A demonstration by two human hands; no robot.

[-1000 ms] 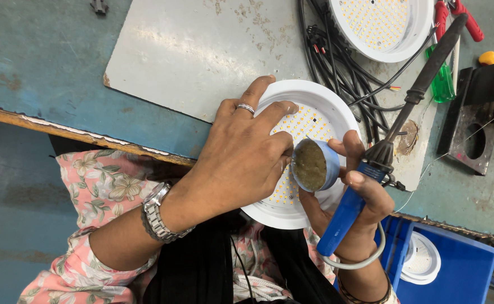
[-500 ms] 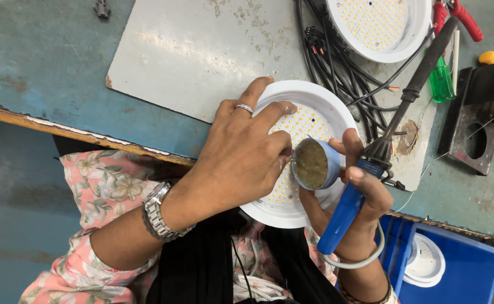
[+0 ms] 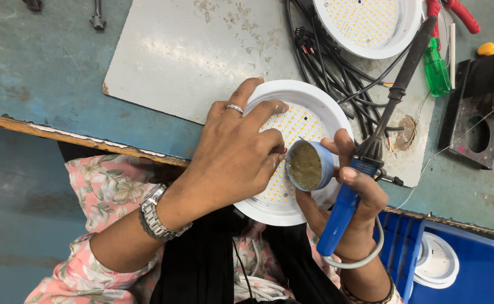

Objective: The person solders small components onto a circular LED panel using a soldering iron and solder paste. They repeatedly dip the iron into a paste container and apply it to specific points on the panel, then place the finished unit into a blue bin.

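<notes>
A round white lamp housing with a board of small yellow diodes lies at the near edge of the bench. My left hand rests over its left half, fingers curled onto the diode board. My right hand holds a blue-handled soldering iron pointing away from me, and its fingers also pinch a small blue tin of brownish paste above the board.
A grey metal sheet covers the blue bench. A second lamp housing, black cables, a green screwdriver, red pliers and a black metal bracket lie at the back right. A blue bin holds another white housing.
</notes>
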